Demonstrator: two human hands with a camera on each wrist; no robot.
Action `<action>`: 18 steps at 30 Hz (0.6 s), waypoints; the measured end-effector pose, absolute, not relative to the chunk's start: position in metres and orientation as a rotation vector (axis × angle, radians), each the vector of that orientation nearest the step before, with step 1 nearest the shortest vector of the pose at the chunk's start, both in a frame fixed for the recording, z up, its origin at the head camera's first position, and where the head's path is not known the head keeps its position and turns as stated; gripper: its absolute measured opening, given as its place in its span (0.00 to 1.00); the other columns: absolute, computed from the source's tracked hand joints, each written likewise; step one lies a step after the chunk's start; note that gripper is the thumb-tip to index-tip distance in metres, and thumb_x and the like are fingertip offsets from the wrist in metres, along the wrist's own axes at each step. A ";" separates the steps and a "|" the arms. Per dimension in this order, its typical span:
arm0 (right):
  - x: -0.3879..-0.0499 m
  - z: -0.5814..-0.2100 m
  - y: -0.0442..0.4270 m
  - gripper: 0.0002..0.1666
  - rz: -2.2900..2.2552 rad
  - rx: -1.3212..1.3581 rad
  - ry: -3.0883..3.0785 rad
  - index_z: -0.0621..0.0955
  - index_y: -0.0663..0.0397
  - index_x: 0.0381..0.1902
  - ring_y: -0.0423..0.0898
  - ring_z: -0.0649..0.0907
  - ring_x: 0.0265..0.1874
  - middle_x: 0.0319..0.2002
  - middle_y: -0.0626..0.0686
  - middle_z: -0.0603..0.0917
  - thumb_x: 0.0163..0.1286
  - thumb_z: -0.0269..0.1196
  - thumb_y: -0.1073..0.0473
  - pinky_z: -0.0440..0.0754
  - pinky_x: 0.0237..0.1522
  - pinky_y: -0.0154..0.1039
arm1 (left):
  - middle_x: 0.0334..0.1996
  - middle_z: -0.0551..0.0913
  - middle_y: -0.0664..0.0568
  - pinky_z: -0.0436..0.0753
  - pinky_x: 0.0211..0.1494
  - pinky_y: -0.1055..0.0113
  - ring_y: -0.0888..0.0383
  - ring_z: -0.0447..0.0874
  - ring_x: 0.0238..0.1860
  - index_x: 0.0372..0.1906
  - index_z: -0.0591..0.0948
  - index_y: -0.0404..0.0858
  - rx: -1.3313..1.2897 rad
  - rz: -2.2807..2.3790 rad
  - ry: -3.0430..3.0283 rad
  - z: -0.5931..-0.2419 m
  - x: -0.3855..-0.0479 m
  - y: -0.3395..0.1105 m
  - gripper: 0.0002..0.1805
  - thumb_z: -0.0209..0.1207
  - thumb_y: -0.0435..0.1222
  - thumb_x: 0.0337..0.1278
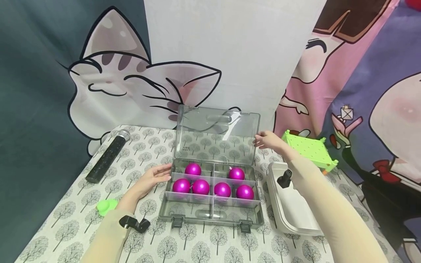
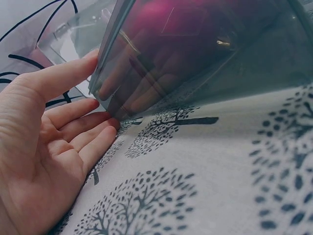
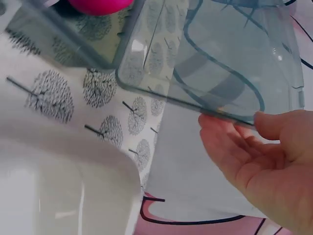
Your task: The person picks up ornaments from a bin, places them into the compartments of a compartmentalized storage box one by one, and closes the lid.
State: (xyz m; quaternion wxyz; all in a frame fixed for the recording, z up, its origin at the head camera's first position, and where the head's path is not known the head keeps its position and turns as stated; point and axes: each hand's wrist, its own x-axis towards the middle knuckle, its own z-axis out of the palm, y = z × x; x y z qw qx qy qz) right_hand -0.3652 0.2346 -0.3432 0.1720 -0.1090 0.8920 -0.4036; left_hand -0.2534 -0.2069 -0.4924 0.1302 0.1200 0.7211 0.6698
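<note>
A clear grey plastic divided box (image 1: 212,220) lies on the table with its hinged lid (image 1: 218,126) raised upright. Several shiny magenta balls (image 1: 200,187) sit in the back and middle compartments; the front ones show no balls. At the box's left side is my left hand (image 1: 149,181), its fingertips touching the wall; in the left wrist view the thumb and fingers (image 2: 90,142) lie fairly straight against the corner. My right hand (image 1: 269,140) pinches the lid's right edge, thumb on one face and fingers on the other, as the right wrist view shows.
A white tub (image 1: 279,217) stands right of the box, under my right forearm. Behind it is a green pegged plastic rack (image 1: 309,148). On the left lie a black microphone (image 1: 108,157) and a green toy (image 1: 106,207). A printed curtain (image 1: 210,44) hangs behind.
</note>
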 end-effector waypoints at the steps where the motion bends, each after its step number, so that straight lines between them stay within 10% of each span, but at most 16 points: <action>1: -0.363 -0.342 0.236 0.22 -1.150 -0.328 2.529 0.65 0.81 0.54 0.71 0.74 0.60 0.59 0.80 0.71 0.81 0.39 0.61 0.76 0.65 0.57 | 0.71 0.61 0.31 0.57 0.76 0.49 0.35 0.60 0.72 0.71 0.59 0.25 0.345 1.946 2.095 -0.493 -0.254 -0.207 0.37 0.60 0.31 0.61; 18: -0.327 -0.331 0.253 0.23 -1.168 -0.528 2.585 0.68 0.77 0.52 0.70 0.76 0.59 0.57 0.77 0.75 0.82 0.38 0.58 0.76 0.63 0.58 | 0.72 0.59 0.30 0.57 0.76 0.50 0.34 0.59 0.72 0.71 0.58 0.24 0.341 1.951 2.086 -0.492 -0.253 -0.207 0.36 0.59 0.31 0.61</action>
